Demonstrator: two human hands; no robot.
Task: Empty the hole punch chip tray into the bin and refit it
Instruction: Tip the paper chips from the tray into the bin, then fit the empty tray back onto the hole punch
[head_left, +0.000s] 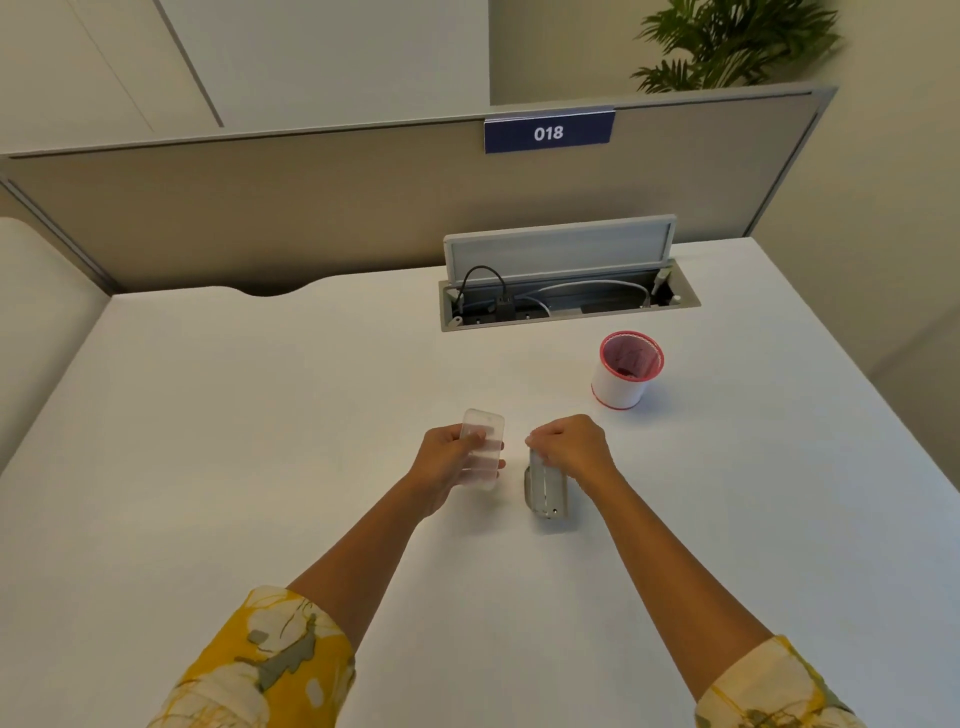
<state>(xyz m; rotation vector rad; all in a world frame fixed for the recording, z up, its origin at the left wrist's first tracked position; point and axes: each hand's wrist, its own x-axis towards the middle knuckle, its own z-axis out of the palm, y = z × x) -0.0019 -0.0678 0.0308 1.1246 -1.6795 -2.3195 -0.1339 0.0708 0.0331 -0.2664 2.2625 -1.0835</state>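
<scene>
Head view: chip tray off the hole punch, one item in each hand.
Left hand (447, 460) fingers closed around the translucent chip tray (483, 449), held above the white surface (260, 415). Right hand (569, 447) fingers closed on the grey hole punch (545, 491), just beside the tray, not touching. Red-rimmed white bin (626, 371) stands beyond the right hand, near an open cable hatch (561, 275).

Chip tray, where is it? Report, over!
Left hand holds clear chip tray, off the punch. Right hand grips hole punch on table. Bin beyond right hand, path clear.
</scene>
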